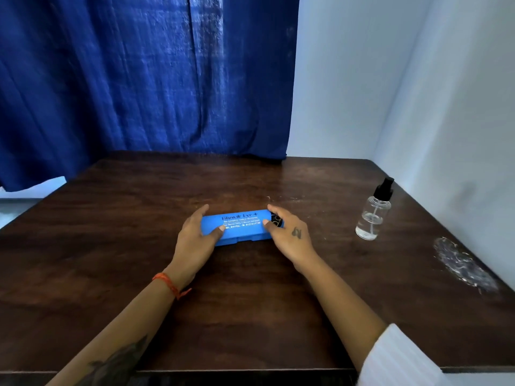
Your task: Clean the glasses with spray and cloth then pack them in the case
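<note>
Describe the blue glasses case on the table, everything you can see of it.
The glasses case is a long, slim, bright blue box, seemingly hard plastic, with printed lettering across its lid. It lies flat and closed, lengthwise across the middle of the dark wooden table, a seam running along its near edge. The left hand grips its left end, the right hand its right end, where a dark patterned patch shows. Its contents are hidden.

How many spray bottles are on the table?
1. The spray bottle stands upright near the table's right edge, apart from both hands and the blue case.
</note>
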`<state>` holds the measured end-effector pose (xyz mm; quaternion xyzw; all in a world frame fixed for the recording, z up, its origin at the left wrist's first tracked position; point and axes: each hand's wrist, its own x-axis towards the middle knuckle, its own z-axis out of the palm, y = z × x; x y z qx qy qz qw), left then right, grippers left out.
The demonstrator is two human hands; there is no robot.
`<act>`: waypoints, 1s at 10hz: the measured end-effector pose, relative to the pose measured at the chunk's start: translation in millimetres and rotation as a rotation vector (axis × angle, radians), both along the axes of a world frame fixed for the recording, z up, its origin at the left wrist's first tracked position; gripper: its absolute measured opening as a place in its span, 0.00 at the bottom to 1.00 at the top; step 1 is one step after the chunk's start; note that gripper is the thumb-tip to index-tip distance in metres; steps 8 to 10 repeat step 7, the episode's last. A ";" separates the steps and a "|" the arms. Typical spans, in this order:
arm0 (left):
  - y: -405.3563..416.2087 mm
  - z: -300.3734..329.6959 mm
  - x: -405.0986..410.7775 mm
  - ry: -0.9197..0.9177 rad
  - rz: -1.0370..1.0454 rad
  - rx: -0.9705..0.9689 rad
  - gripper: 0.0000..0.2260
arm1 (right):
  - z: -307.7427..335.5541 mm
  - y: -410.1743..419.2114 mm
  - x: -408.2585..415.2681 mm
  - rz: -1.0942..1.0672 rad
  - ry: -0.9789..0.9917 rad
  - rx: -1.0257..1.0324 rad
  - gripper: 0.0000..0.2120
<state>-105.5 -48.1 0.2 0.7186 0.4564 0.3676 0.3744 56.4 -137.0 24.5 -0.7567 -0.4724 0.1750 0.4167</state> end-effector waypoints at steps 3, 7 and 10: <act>-19.4 12.3 69.3 0.114 -0.144 0.055 0.27 | 0.1 -30.0 58.0 -0.184 -0.033 -0.063 0.21; -29.3 49.3 85.6 0.291 -0.247 0.140 0.29 | 37.4 -33.6 53.0 -0.164 -0.236 -0.091 0.22; -29.3 49.3 85.6 0.291 -0.247 0.140 0.29 | 37.4 -33.6 53.0 -0.164 -0.236 -0.091 0.22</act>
